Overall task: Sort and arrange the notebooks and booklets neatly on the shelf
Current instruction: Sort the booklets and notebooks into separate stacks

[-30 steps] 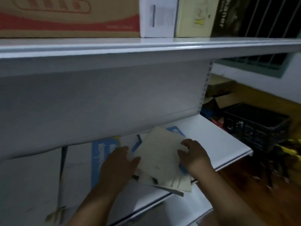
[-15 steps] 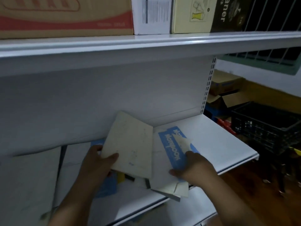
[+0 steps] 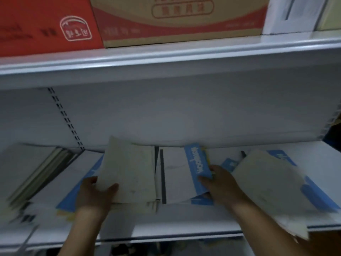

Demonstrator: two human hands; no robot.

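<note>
L thumb [image 3: 113, 187] lay flat across the front of a cream booklet [image 3: 129, 172]. The other fingers were curled behind it, w/ only their tips showing at its left edge, so the L hand [image 3: 92, 196] gripped the booklet by its lower left corner. The booklet stood tilted up off the shelf, its top edge leaning toward the back panel [image 3: 184, 117] and its bottom edge over a few loose pages.

R fingers [image 3: 203, 181] were curled onto the lower end of a blue notebook [image 3: 197, 169] w/ "Notebook" printed on the cover. The thumb wasn't clear, but the R hand [image 3: 223, 187] looked to pinch that end. The notebook lay on a white booklet [image 3: 175, 172] w/ a dark spine strip, approx mid lower shelf [image 3: 184, 232], just beside the cream booklet.

Under the L wrist a 2nd blue cover [image 3: 73, 194] lay flat, partly hidden. Far left sat a stack of thin books [image 3: 36, 174], blurred. Right of the R forearm a 2nd cream booklet [image 3: 267, 182] lay over a blue-and-white notebook [image 3: 317, 198]. Both were blurred and ran past the shelf's front edge.

A slotted upright [image 3: 64, 117] ran down the back panel at left. The upper shelf [image 3: 166, 58] carried 3 boxes: a red box [image 3: 46, 24], a tan carton [image 3: 175, 21] w/ a red band, and a white box [image 3: 295, 13].
</note>
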